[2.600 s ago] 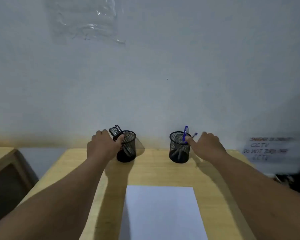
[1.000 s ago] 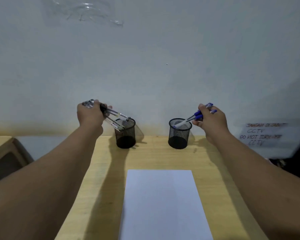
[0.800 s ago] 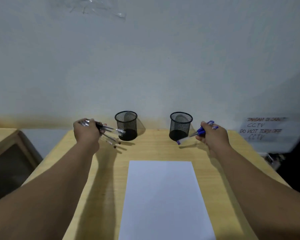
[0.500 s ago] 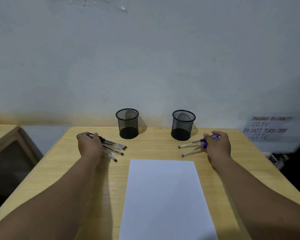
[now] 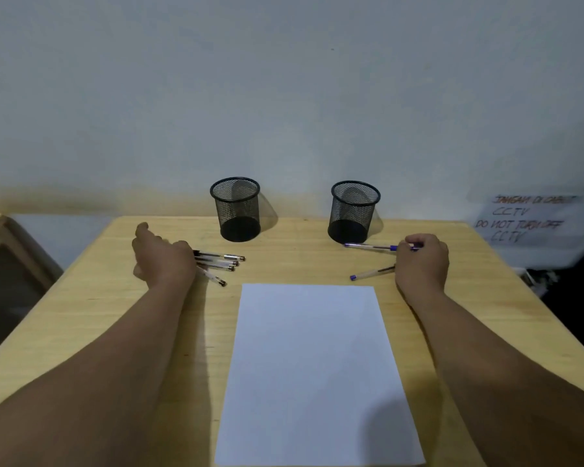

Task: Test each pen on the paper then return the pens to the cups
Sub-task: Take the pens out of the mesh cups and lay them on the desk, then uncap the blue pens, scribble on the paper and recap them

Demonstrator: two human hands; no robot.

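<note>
Resting on a light wooden table (image 5: 81,315), both hands sit on either side of a blank white sheet of paper (image 5: 314,372) lying near-centre. Left hand (image 5: 162,257): down on the tabletop left of the paper's far corner, over the butt ends of a fan of black pens (image 5: 221,262); thumb spread away toward the far side, fingers hidden behind the knuckles, so grip not determinable. Pen tips pointing right, toward the gap between paper and cup, all lying flat on the wood. Right hand (image 5: 422,261): fingers curled around the blue end of one blue pen (image 5: 373,246), its clear barrel reaching left, tip just near the right cup's base. Second blue pen (image 5: 371,273) lying on the table nearer the paper, tip pointing left, its back end hidden under the same hand. Two black mesh cups standing upright at the far edge by the wall: left cup (image 5: 235,210) and right cup (image 5: 354,212), both showing bare bottoms. Handwritten notice (image 5: 526,219) on the wall at far right.
</note>
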